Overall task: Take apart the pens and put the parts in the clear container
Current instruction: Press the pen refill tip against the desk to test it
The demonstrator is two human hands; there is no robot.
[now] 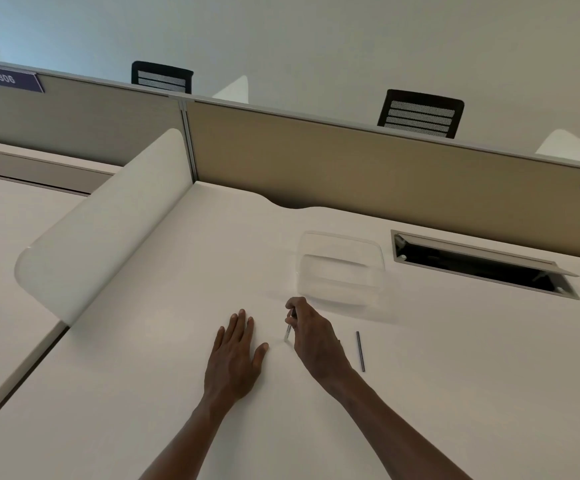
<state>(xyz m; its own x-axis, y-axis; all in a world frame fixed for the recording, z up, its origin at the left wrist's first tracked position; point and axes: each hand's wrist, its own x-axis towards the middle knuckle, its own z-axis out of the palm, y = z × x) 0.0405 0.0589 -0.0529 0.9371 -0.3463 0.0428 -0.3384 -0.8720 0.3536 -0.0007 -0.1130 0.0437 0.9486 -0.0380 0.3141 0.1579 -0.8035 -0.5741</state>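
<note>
My left hand [234, 351] lies flat on the white desk, palm down, fingers spread, holding nothing. Just to its right, my right hand [311, 336] pinches a thin clear pen [288, 331] between thumb and fingers, its lower end pointing down at the desk. A second pen, dark grey and slim [360, 350], lies on the desk to the right of that hand. The clear container [342, 268] stands open just beyond my right hand; nothing shows inside it.
An open cable slot [482, 265] is cut into the desk at the right rear. A curved white side divider [108, 220] rises at the left. A tan partition [350, 168] closes the back. Office chairs [421, 114] stand behind it.
</note>
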